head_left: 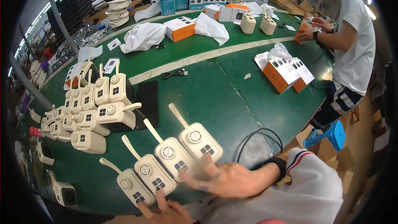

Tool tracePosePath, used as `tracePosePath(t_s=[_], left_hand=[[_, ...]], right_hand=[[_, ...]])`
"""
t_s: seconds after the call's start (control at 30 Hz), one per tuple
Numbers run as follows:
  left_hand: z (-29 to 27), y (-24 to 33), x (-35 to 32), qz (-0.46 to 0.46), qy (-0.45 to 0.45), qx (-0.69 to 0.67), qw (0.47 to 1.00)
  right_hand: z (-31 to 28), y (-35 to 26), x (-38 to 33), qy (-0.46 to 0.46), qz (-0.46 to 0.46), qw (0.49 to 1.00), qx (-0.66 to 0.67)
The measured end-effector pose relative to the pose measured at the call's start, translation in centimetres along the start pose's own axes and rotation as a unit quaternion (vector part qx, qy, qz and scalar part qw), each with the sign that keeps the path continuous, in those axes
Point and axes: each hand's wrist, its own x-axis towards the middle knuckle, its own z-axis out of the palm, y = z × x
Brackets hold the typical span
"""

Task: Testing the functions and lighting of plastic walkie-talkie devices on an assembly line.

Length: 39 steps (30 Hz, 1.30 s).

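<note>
Several cream boxy devices, each with a hand strap, a round dial and a cluster of dark buttons, stand in a row before me. My left hand has its fingers apart. One fingertip is at the buttons of the leftmost device, another at those of the device beside it. My right hand also has spread fingers. Its fingertips reach the buttons of the third device and of the rightmost device. Neither hand grips anything.
More cream devices crowd the left, beside a black flat case. A coiled cable and orange-white boxes lie on the green table. A co-worker handles a box at right; a blue stool stands below.
</note>
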Motion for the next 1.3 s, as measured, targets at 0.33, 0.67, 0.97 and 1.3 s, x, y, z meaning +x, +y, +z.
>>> tracePosePath(t_s=[0.33,0.67,0.97,1.3], left_hand=[[0.40,0.09,-0.21,-0.003,0.016,0.004,1.000],[0.38,0.08,-0.22,-0.011,0.015,0.005,1.000],[0.17,0.19,-0.01,-0.008,0.023,-0.007,1.000],[0.20,0.23,0.00,-0.003,0.029,0.000,1.000]], right_hand=[[-0.30,0.06,-0.20,0.005,-0.001,1.000,0.009],[-0.20,0.19,0.03,0.005,-0.013,0.999,-0.037],[-0.13,0.42,0.09,-0.001,-0.017,1.000,-0.001],[-0.40,0.32,-0.11,-0.014,-0.015,1.000,0.003]])
